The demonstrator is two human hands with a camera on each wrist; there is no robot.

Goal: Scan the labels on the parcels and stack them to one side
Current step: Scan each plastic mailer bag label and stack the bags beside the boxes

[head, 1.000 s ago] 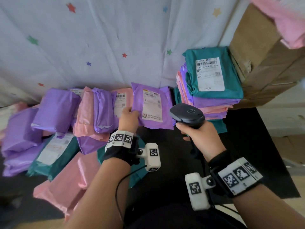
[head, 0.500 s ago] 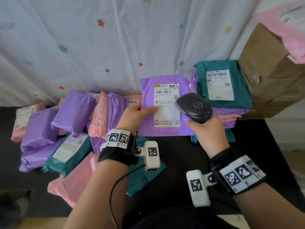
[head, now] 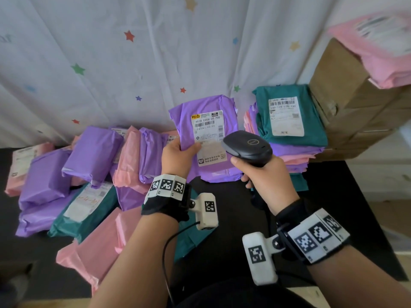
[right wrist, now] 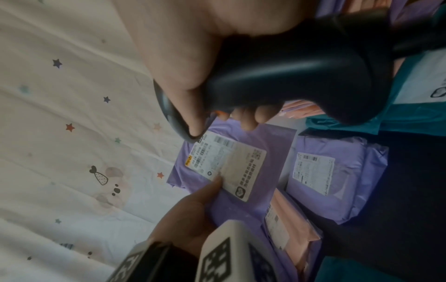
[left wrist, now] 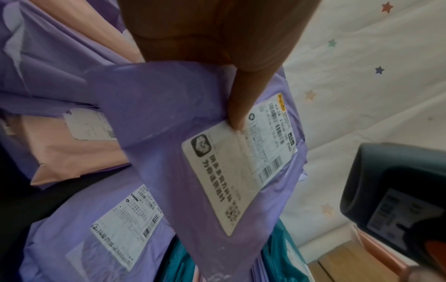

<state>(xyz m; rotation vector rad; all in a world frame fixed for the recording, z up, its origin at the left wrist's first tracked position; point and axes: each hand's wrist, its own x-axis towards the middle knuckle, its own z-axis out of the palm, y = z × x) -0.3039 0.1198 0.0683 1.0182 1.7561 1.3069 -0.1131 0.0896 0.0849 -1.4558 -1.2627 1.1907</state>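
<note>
My left hand [head: 178,155] grips a purple parcel [head: 206,103] by its left edge and holds it up, tilted, above the table. Its white label [head: 208,136] faces me, and the thumb [left wrist: 237,106] lies on the label's edge. My right hand [head: 263,177] grips a black barcode scanner [head: 248,145] by the handle, its head just right of the label and aimed at it. A stack of parcels [head: 293,150] stands at the right, topped by a teal parcel [head: 287,114] with a label.
A heap of purple, pink and teal parcels [head: 93,170] covers the left of the black table [head: 347,196]. Behind hangs a white star-print curtain [head: 155,52]. Cardboard boxes [head: 355,107] with a pink parcel [head: 378,47] on top stand at the far right.
My left hand has lifted the purple parcel off the heap and raised it upright in front of the curtain. The scanner has come up beside the label.
</note>
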